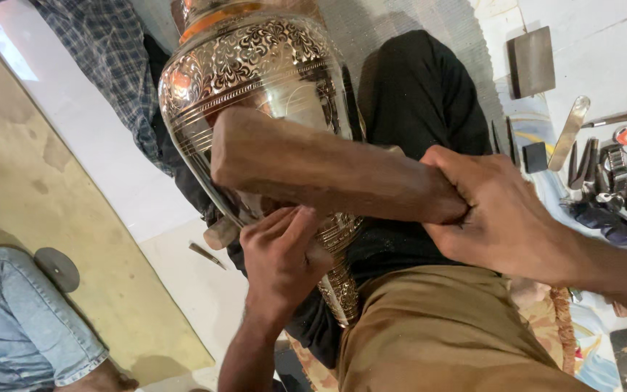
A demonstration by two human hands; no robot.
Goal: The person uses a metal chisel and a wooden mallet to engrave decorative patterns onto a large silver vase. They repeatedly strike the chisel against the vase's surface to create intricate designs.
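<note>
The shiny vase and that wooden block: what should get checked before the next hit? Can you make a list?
1. Right hand grips the wooden block firmly: ok.
2. Left hand steadies the engraved metal vase: ok.
3. Small tool under the left fingers lined up: cannot tell, hidden.
4. Vase resting steady across the lap: ok.
5. Left fingers out of the block's way: not ok, they sit right below it.
6. Loose tools away from the swing: ok, they lie to the side.
</note>
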